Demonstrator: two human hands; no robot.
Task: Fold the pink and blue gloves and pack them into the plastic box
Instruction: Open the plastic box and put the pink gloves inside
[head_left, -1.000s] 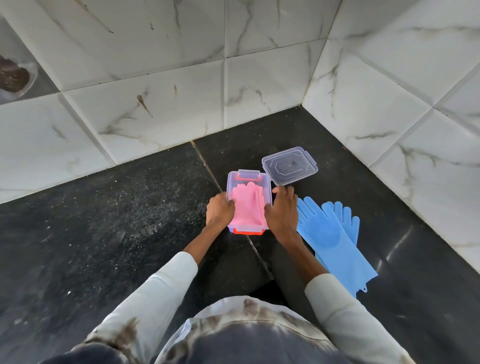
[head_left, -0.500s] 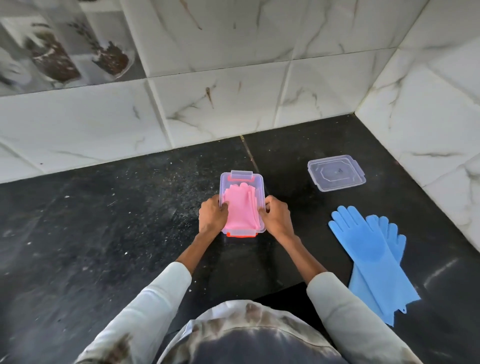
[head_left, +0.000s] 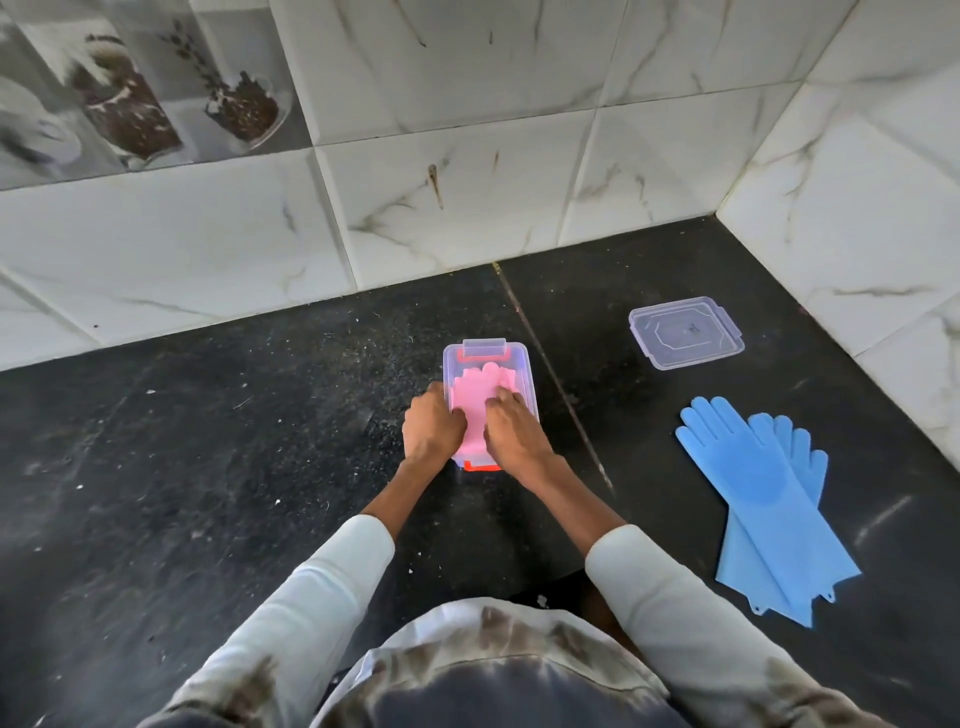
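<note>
The clear plastic box (head_left: 525, 364) stands on the black counter in the middle of the view, with the folded pink gloves (head_left: 475, 392) lying inside it. My left hand (head_left: 432, 428) grips the box's left wall, its thumb on the pink gloves. My right hand (head_left: 511, 434) lies over the box and presses down on the pink gloves with its fingers. The two blue gloves (head_left: 769, 493) lie flat and unfolded, stacked one on the other, on the counter to the right, apart from both hands.
The box's clear lid (head_left: 685, 332) lies at the back right, near the corner of the white tiled walls (head_left: 467, 156). An orange clip (head_left: 483, 466) shows at the box's near end. The black counter (head_left: 208, 441) extends to the left.
My right hand has left the box's right side and moved onto the pink gloves. The left hand stays on the left wall. The view has shifted to the left.
</note>
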